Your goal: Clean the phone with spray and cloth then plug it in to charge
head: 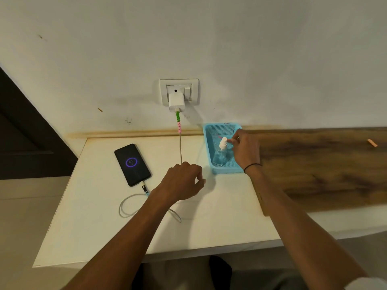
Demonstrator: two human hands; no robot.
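Observation:
A black phone (132, 164) lies face up on the white table (104, 227), its screen showing a purple charging ring. A white cable (125, 208) is plugged into its lower end, loops on the table and runs up to the white charger (176, 102) in the wall socket (179, 92). My left hand (182, 181) hovers mid-table with loosely curled fingers and holds nothing. A clear spray bottle (220, 154) with a white top stands in the blue basket (227, 170). My right hand (245, 149) is over the basket, fingertips just beside the bottle's top. I see no cloth.
The basket stands against the wall at the table's back right. To its right runs a dark wood-grain surface (314, 164) with a small orange piece (372, 142) on it. A dark door or panel (21, 143) is at the left.

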